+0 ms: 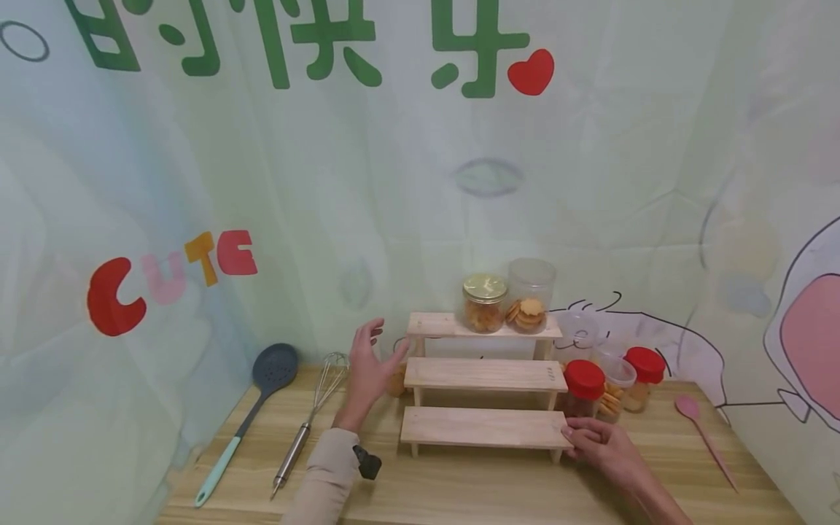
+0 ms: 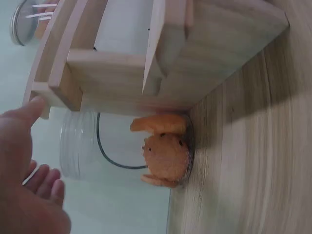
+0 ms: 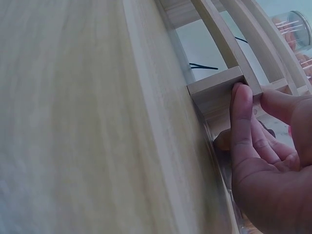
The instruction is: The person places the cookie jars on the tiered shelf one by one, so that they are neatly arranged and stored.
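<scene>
A three-step wooden display rack (image 1: pixel 485 373) stands in the middle of the table. My right hand (image 1: pixel 607 446) pinches the right end of its lowest board, thumb above and fingers beneath in the right wrist view. Beside the rack's left end my left hand (image 1: pixel 370 364) is raised with fingers spread. Its thumb (image 2: pixel 31 111) lies at the end of a board in the left wrist view; whether it touches I cannot tell. On the top board are a gold-lidded jar (image 1: pixel 484 305) and a tall transparent jar (image 1: pixel 530 292) of cookies. Another cookie jar (image 2: pixel 166 156) stands behind the rack's left side.
Red-lidded jars, one nearest the rack (image 1: pixel 584 383), and a jar of cookies (image 1: pixel 617 383) crowd its right side. A pink spoon (image 1: pixel 705 437) lies far right. On the left lie a whisk (image 1: pixel 308 430) and a slotted skimmer (image 1: pixel 262 401). A printed cloth (image 1: pixel 367 189) hangs behind.
</scene>
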### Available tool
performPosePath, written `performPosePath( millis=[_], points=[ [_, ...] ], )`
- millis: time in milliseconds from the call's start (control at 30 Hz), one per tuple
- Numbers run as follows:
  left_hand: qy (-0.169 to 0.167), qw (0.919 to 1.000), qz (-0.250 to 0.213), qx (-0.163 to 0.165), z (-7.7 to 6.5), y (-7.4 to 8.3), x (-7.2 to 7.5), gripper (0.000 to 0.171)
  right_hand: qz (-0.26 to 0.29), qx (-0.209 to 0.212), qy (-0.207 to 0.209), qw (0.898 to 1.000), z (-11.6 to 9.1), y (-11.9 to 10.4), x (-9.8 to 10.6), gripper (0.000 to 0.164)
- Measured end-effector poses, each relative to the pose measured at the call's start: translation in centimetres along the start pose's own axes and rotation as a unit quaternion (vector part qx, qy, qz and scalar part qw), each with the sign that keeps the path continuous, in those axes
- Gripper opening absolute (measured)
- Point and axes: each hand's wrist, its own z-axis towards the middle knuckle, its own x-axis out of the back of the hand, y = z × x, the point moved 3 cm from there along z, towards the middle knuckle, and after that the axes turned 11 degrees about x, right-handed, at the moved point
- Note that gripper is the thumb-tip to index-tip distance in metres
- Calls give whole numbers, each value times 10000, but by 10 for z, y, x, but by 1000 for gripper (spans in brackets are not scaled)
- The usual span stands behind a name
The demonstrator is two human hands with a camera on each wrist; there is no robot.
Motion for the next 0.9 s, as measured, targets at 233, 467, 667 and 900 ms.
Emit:
performPosePath(
  millis=[233, 467, 667, 900],
  points=[
    [-931, 9913, 276, 893, 3, -15, 1, 82, -76, -96, 27, 9999, -1, 1, 0, 64],
    [-1399, 9746, 449, 1692, 1, -25, -5, 89, -70, -152, 36, 9999, -2, 2, 1, 65],
    [-1308, 9713, 451, 1936, -2, -31, -7, 90, -104, -224, 67, 9997, -2, 0, 1, 65],
    [-1081, 9758, 642, 1788, -4, -31, -3, 90, -64, -266, 58, 9996, -1, 1, -1, 66]
  ],
)
